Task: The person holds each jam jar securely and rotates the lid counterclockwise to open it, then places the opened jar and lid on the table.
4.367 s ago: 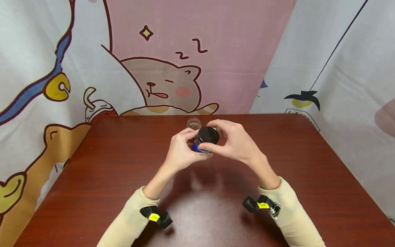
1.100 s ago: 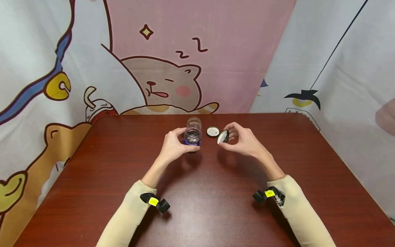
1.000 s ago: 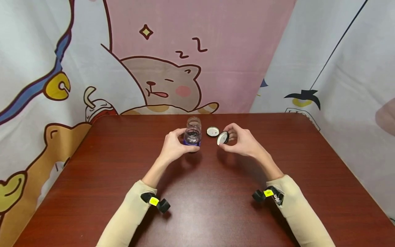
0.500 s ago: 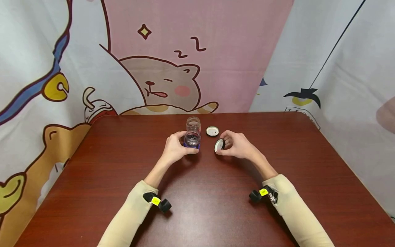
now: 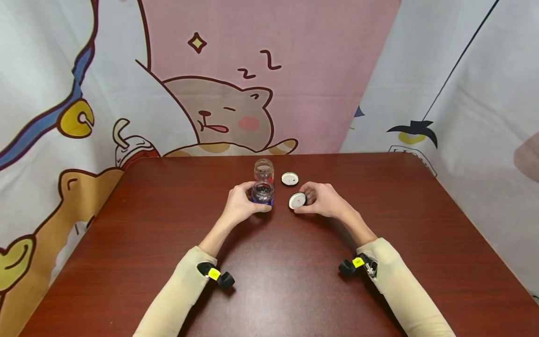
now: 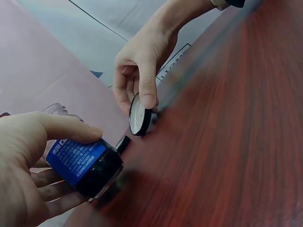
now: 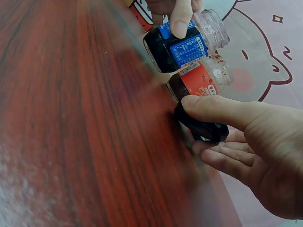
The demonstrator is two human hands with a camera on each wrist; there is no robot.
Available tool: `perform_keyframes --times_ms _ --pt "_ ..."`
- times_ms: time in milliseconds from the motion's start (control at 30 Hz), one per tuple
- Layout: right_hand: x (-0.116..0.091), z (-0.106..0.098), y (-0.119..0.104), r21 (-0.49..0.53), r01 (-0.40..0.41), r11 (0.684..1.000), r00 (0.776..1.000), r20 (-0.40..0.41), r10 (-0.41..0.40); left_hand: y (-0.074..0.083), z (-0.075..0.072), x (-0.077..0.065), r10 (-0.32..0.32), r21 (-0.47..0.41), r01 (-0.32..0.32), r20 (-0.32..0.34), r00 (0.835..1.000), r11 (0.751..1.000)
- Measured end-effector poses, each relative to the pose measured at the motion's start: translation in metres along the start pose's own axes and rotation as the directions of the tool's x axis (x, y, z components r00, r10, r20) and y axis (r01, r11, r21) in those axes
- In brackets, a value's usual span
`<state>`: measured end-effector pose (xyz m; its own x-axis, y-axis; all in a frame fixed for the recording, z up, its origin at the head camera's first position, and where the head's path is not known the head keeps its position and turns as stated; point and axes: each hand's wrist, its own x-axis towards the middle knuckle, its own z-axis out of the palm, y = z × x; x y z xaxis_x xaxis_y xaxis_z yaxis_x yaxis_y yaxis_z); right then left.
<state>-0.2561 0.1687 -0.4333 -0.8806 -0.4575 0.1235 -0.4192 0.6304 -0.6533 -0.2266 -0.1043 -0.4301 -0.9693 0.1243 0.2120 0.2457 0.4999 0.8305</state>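
Observation:
My left hand [image 5: 243, 203] grips a lidless glass jar with a blue label [image 6: 78, 161], thumb on the near side and fingers behind. Dark contents fill its lower part, and its clear neck stands upright in the head view. To the right, my right hand [image 5: 326, 200] pinches a black jar lid [image 5: 297, 201] by its edge, the white inside tilted up toward the head camera. Behind the blue jar stands a second lidless jar [image 5: 264, 169], whose red label [image 7: 198, 80] shows in the right wrist view. Another lid [image 5: 290, 179] lies white side up beside that jar.
All of this is on a dark red-brown wooden table [image 5: 269, 281]. A cloth backdrop [image 5: 320, 84] with cartoon animals hangs behind the table's far edge and down both sides.
Since the oldest frame, the blue-labelled jar's lid has come off into my right hand, and the jar has moved left. Lately both hands have lowered slightly, and the held lid has tipped flatter.

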Motion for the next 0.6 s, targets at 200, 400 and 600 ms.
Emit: perform_keyframes --times_ms 200,400,600 --pt "0.003 0.002 0.001 -0.066 0.039 0.997 0.999 0.007 -0.039 -0.004 0.003 0.001 -0.026 0.001 0.026 -0.004 1.000 1.000" --pt "0.002 0.006 0.002 -0.104 0.100 0.990 0.995 -0.014 -0.102 -0.006 0.006 0.001 -0.017 -0.007 0.016 -0.007 1.000 1.000" --pt "0.001 0.011 0.003 -0.161 0.110 0.981 0.994 0.000 -0.111 -0.006 0.007 0.000 -0.015 -0.013 0.015 0.013 1.000 1.000"
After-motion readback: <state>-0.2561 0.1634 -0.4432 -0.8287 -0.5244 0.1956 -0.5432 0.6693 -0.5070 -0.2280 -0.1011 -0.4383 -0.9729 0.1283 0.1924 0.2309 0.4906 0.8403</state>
